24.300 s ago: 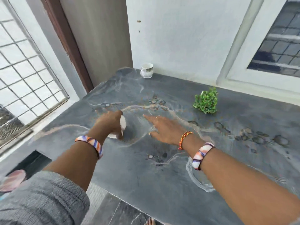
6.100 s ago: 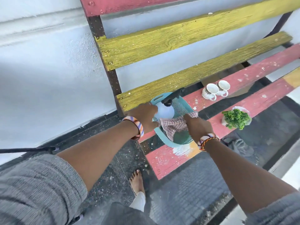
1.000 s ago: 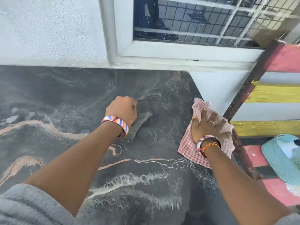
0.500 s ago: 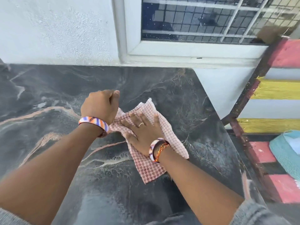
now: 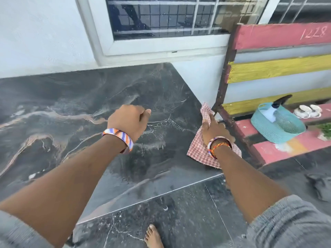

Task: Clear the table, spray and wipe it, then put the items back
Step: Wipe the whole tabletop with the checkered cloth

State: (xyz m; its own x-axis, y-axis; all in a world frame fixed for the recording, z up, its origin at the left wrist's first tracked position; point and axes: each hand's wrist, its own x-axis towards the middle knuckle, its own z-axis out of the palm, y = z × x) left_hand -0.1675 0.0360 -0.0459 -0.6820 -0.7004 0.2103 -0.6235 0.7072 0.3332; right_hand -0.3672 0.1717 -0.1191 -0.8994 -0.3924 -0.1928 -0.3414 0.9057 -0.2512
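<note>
The dark marbled table [image 5: 75, 97] fills the left and middle, bare of items. My right hand [image 5: 214, 128] presses a red-and-white checked cloth [image 5: 198, 149] flat at the table's right edge. My left hand [image 5: 128, 120] is a closed fist resting on the table's middle, holding nothing. On the bench to the right sits a teal basket [image 5: 279, 130] with the spray bottle [image 5: 272, 111] standing in it. Two white cups [image 5: 307, 110] lie behind the basket, and the green plant [image 5: 326, 129] shows at the frame's right edge.
A painted slatted bench [image 5: 279, 74] stands close against the table's right side, its rusty post [image 5: 222, 81] next to the cloth. A white wall and barred window [image 5: 161, 15] back the table. My bare foot [image 5: 154, 237] is on the dark floor below.
My right hand has swept the cloth from the table's middle, beside my left fist, out to the right edge near the bench post. The view has shifted right and down.
</note>
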